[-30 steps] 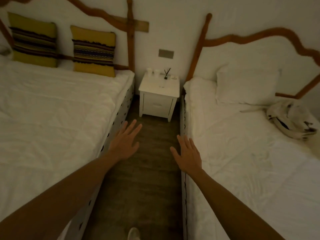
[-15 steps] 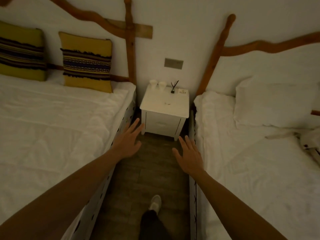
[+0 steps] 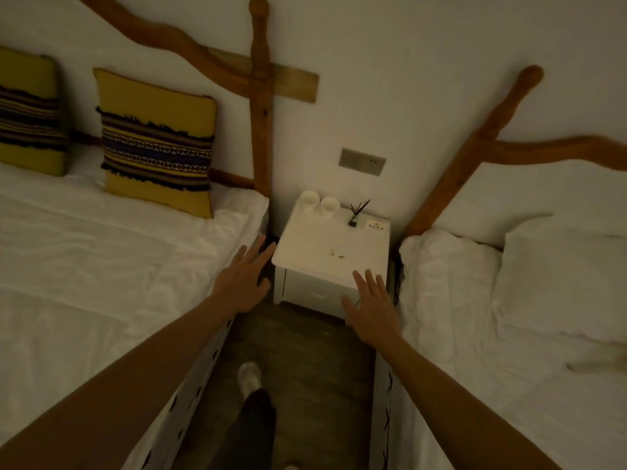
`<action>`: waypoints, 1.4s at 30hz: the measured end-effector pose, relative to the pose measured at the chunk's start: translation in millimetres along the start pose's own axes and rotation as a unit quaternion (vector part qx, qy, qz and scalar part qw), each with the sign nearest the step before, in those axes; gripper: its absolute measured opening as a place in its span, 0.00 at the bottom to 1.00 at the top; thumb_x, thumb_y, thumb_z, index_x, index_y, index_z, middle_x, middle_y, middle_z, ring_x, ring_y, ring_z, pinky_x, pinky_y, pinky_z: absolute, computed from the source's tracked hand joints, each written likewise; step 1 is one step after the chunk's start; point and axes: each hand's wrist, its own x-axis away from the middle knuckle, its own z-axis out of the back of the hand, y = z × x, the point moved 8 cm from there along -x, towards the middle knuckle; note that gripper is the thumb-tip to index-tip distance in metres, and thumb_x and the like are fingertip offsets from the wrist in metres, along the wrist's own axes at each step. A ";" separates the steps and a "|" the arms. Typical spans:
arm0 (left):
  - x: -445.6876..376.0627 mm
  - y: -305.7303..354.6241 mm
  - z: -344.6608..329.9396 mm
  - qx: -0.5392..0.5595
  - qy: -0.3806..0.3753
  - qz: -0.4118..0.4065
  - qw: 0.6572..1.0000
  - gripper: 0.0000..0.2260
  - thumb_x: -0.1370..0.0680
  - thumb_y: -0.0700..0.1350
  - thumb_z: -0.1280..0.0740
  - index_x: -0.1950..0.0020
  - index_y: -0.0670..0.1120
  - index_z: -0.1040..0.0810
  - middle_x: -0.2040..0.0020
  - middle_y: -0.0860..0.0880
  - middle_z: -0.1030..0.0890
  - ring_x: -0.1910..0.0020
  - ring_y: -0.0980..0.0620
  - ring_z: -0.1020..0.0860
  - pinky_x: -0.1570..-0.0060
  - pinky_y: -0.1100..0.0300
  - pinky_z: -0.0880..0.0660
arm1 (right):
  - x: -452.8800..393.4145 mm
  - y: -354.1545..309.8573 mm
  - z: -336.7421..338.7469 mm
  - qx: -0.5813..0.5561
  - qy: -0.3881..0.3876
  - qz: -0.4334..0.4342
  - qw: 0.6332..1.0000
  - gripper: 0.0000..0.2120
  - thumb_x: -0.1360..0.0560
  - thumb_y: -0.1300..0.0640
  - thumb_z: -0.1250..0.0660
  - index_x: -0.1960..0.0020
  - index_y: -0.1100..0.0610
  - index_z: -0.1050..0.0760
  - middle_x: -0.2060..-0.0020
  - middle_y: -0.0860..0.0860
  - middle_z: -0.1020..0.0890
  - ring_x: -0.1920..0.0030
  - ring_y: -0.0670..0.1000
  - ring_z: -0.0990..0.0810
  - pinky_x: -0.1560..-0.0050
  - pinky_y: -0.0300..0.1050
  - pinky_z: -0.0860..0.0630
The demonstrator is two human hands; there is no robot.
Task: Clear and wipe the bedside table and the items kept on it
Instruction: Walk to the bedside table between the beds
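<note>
A white bedside table [image 3: 312,245] with a drawer stands against the wall between two beds. At its back left sit two white cups [image 3: 319,202], side by side. A small dark reed diffuser [image 3: 354,218] and a flat white card or remote [image 3: 377,226] lie at the back right. A few small crumbs [image 3: 337,254] dot the top. My left hand [image 3: 242,283] is spread open by the table's front left corner. My right hand [image 3: 371,303] is spread open in front of the drawer's right side. Neither holds anything.
White-sheeted beds [image 3: 101,266] flank the narrow wooden-floor aisle [image 3: 305,368]. Two yellow striped cushions [image 3: 156,144] lean on the left headboard; a white pillow [image 3: 559,276] lies on the right bed. A wall switch plate [image 3: 362,161] is above the table. My leg and shoe [image 3: 249,378] are below.
I have walked forward down the aisle; the table is much nearer and both open hands have reached its front edge.
</note>
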 end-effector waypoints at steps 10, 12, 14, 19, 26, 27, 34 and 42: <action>-202.1 -60.3 -1.2 0.045 -0.021 0.013 0.999 0.35 0.20 0.53 0.38 0.19 0.57 0.57 0.18 0.54 0.59 0.20 0.42 0.50 0.27 0.40 0.37 | -215.7 -14.5 -19.1 -0.030 -0.024 -0.018 0.999 0.34 0.18 0.41 0.42 0.18 0.46 0.54 0.18 0.49 0.53 0.19 0.53 0.53 0.22 0.54 0.45; -246.8 -73.8 -4.3 0.040 -0.035 0.011 0.999 0.35 0.19 0.53 0.38 0.19 0.56 0.57 0.18 0.53 0.59 0.20 0.42 0.50 0.27 0.41 0.37 | -264.2 -14.3 -27.5 -0.013 -0.038 -0.019 0.999 0.35 0.18 0.41 0.41 0.18 0.47 0.54 0.18 0.49 0.53 0.19 0.53 0.54 0.23 0.54 0.45; -279.4 -78.2 -8.0 0.033 -0.053 0.010 0.998 0.35 0.19 0.52 0.39 0.19 0.55 0.57 0.18 0.52 0.59 0.20 0.42 0.51 0.27 0.42 0.36 | -298.9 -14.6 -31.4 0.000 -0.049 -0.022 0.999 0.36 0.19 0.41 0.41 0.18 0.47 0.55 0.18 0.49 0.53 0.19 0.53 0.55 0.23 0.54 0.44; -348.8 -83.2 -29.4 0.057 -0.063 0.011 0.996 0.35 0.20 0.50 0.37 0.19 0.53 0.55 0.18 0.53 0.57 0.20 0.43 0.51 0.27 0.44 0.37 | -373.3 -2.7 -48.6 -0.003 -0.064 -0.030 0.997 0.37 0.19 0.42 0.39 0.18 0.50 0.54 0.18 0.50 0.53 0.19 0.53 0.55 0.23 0.54 0.43; -450.9 -97.0 -96.4 0.102 -0.050 0.044 0.993 0.39 0.22 0.50 0.33 0.19 0.47 0.53 0.18 0.49 0.49 0.21 0.45 0.45 0.25 0.46 0.38 | -485.6 34.7 -109.6 -0.032 -0.088 -0.051 0.994 0.39 0.21 0.44 0.35 0.18 0.52 0.53 0.18 0.51 0.50 0.19 0.53 0.52 0.24 0.55 0.40; -465.1 -99.3 -109.2 0.107 -0.053 0.052 0.992 0.39 0.22 0.50 0.33 0.19 0.48 0.54 0.18 0.49 0.49 0.21 0.45 0.45 0.26 0.47 0.38 | -501.1 39.8 -120.2 -0.030 -0.091 -0.047 0.994 0.40 0.21 0.44 0.34 0.18 0.53 0.52 0.18 0.51 0.50 0.19 0.54 0.52 0.24 0.55 0.40; -535.8 -91.6 -164.7 0.067 -0.063 0.041 0.995 0.45 0.24 0.53 0.30 0.19 0.50 0.58 0.18 0.53 0.54 0.20 0.47 0.51 0.31 0.43 0.31 | -577.7 59.6 -158.3 0.024 -0.094 0.003 0.995 0.44 0.25 0.44 0.29 0.19 0.54 0.51 0.19 0.55 0.48 0.19 0.57 0.51 0.23 0.56 0.43; -585.9 -82.8 -194.1 0.038 -0.099 0.018 0.994 0.49 0.26 0.50 0.26 0.20 0.55 0.61 0.19 0.55 0.61 0.20 0.45 0.59 0.27 0.41 0.35 | -617.9 72.1 -179.2 0.053 -0.169 -0.031 0.984 0.48 0.27 0.42 0.26 0.19 0.49 0.53 0.19 0.55 0.53 0.20 0.60 0.51 0.28 0.61 0.35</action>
